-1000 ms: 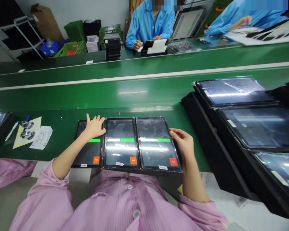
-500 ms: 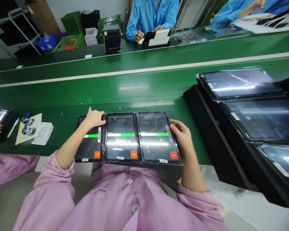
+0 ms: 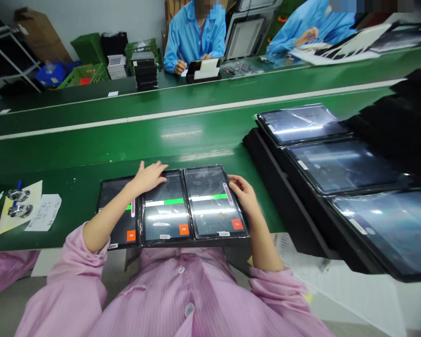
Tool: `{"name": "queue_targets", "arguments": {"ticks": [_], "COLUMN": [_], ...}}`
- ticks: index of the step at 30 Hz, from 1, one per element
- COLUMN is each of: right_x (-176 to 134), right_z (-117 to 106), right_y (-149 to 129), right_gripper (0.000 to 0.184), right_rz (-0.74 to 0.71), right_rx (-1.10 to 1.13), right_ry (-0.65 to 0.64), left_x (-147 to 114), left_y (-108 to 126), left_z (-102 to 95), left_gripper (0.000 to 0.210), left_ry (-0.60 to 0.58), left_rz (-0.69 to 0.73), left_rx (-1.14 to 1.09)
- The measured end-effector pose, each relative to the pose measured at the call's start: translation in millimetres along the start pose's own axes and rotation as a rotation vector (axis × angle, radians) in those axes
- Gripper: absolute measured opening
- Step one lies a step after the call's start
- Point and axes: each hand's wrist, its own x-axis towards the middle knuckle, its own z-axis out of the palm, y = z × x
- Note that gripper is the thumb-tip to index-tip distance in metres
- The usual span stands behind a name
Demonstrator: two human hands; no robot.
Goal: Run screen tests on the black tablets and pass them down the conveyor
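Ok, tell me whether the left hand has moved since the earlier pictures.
Yes. Judged against the row of tablets, the left hand has shifted rightward, from above the left tablet to over the upper part of the middle tablet.

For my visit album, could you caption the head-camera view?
Three tablets side by side at a green workbench: left hand over the middle one, right hand at the right one's edge.

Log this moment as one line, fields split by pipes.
left hand: over upper part of middle tablet | right hand: at right edge of right tablet | left tablet: partly hidden by left forearm
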Motion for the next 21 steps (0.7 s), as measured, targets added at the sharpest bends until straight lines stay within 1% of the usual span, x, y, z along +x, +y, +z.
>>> {"name": "queue_targets", "arguments": {"ticks": [2, 3, 4, 5, 6, 8, 11, 14, 17, 21], "right_x": [0.0, -0.1, -0.3, -0.4, -0.6, -0.7, 0.0, 1.1, 1.8, 1.4], "right_z": [-0.8, -1.2, -1.6, -1.9, -2.3, -2.9, -3.3, -3.4, -4.0, -5.0], "right_y": [0.2, 0.4, 0.8, 1.3, 1.9, 3.3, 5.4, 7.6, 9.6, 10.6], "right_gripper": [0.068, 0.068, 0.068, 0.069, 0.068, 0.067, 0.064, 0.061, 0.061, 0.062], "right_rz": [-0.002, -0.004, -0.004, -0.005, -0.006, -0.006, -0.009, -0.011, -0.01, -0.003], "right_rx": [-0.004, -0.005, -0.007, -0.008, -0.008, -0.005, 0.0, -0.001, -0.003, -0.009], "right_ry": [-0.003, -0.003, -0.005, -0.007, -0.009, -0.015, -0.017, -0.014, -0.008, -0.007], "left_x": [14.3, 20.5, 25.6, 29.5, 32.2, 35.2, 38.6, 42.9, 44.4, 41.9], "left_y": [14.3, 18.2, 20.0, 20.4, 19.9, 18.5, 18.6, 18.7, 16.4, 16.0], "left_z": [2.6, 3.8, 4.6, 5.2, 5.4, 4.9, 3.5, 3.9, 4.8, 2.0], "left_gripper": [0.078, 0.082, 0.08, 0.073, 0.065, 0.053, 0.051, 0.05, 0.052, 0.055], "left_ry": [-0.046, -0.079, -0.107, -0.13, -0.149, -0.181, -0.234, -0.26, -0.225, -0.192], "left_rz": [0.196, 0.292, 0.371, 0.425, 0.448, 0.428, 0.408, 0.443, 0.475, 0.434], "left_rx": [-0.116, -0.154, -0.172, -0.175, -0.168, -0.13, -0.099, -0.127, -0.207, -0.195]}}
